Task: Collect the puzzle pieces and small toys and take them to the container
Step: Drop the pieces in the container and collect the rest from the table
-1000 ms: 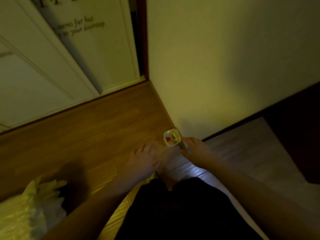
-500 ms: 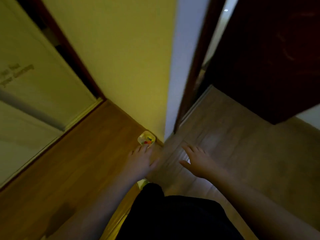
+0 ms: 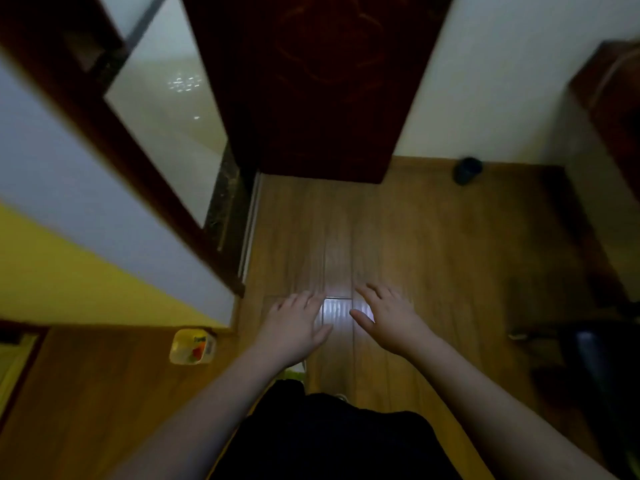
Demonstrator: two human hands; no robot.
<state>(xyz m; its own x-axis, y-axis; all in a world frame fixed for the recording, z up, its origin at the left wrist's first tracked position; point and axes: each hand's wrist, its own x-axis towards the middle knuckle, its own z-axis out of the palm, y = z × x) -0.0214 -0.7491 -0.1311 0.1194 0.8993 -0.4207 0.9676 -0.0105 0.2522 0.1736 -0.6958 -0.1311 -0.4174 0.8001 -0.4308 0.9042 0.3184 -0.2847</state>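
Observation:
A small pale plastic container (image 3: pixel 192 346) with a few coloured pieces inside stands on the wooden floor at the foot of the yellow wall, left of my arms. My left hand (image 3: pixel 294 325) hovers palm down over the floor to the right of the container, fingers spread and holding nothing. My right hand (image 3: pixel 389 318) is beside it, also palm down with relaxed fingers and nothing in it. Neither hand touches the container.
A dark red door (image 3: pixel 318 88) stands open ahead, beside a dark wooden door frame (image 3: pixel 114 147). A small dark round object (image 3: pixel 467 170) lies on the floor by the far wall. Dark furniture (image 3: pixel 609 98) rises at the right. Dark things (image 3: pixel 585 362) sit low right.
The view has swung right, from the wall corner to the doorway. The container, once just ahead of my hands, now lies to their left. Both hands have left it and hang free.

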